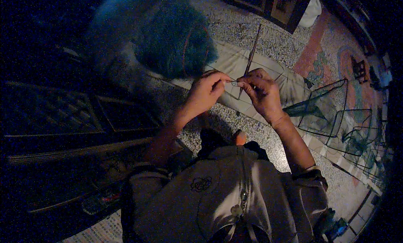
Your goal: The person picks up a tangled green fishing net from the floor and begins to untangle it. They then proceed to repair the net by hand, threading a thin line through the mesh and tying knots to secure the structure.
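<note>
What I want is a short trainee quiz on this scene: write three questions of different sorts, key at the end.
1. True or false: the left hand and the right hand are held close together.
2. Pick one. The big heap of netting beyond the left hand looks: A) orange, B) blue-green, C) yellow.
3. Fill in: the nets on thin frames lie toward the ____ side of the picture.

Key: 1. True. 2. B. 3. Right.
</note>
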`<control>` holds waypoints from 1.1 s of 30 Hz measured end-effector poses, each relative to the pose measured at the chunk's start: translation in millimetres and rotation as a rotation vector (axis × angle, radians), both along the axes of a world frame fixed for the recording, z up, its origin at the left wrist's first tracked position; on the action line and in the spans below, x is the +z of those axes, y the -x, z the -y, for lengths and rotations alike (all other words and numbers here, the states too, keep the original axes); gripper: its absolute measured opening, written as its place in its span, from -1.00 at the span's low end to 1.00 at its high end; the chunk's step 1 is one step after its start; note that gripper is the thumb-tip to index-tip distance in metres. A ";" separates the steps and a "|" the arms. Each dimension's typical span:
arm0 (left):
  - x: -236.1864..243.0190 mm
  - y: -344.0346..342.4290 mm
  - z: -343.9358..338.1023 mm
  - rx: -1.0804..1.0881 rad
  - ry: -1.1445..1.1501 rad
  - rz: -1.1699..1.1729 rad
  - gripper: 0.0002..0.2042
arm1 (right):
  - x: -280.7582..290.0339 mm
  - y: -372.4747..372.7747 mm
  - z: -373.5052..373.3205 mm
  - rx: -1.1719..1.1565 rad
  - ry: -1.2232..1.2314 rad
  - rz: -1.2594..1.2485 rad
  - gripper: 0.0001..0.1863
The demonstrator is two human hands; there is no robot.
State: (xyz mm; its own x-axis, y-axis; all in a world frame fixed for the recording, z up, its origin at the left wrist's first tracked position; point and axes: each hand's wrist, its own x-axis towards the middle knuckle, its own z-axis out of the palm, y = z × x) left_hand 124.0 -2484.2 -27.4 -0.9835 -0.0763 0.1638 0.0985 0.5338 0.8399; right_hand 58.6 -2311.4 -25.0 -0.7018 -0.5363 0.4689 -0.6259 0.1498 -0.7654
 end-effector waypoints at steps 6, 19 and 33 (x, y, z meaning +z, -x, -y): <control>20.9 -10.3 19.9 0.124 0.128 -0.056 -0.91 | -6.2 -2.6 -2.7 -0.116 0.014 -0.041 -0.94; 75.9 -15.9 11.1 -0.197 -0.239 0.195 -0.89 | 19.9 -9.6 -0.7 0.138 -0.101 -0.074 -0.88; 22.8 -5.3 -14.2 -0.349 -0.146 -0.035 -0.93 | 114.3 74.9 -108.2 -0.283 0.580 0.382 -0.73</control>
State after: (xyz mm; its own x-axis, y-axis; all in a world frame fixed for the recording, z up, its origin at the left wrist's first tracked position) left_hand 129.3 -2470.0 -4.6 -0.9485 0.2369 0.2104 0.2835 0.3378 0.8975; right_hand -16.3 -2203.2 89.2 -0.9468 -0.0521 0.3175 -0.2982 -0.2284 -0.9268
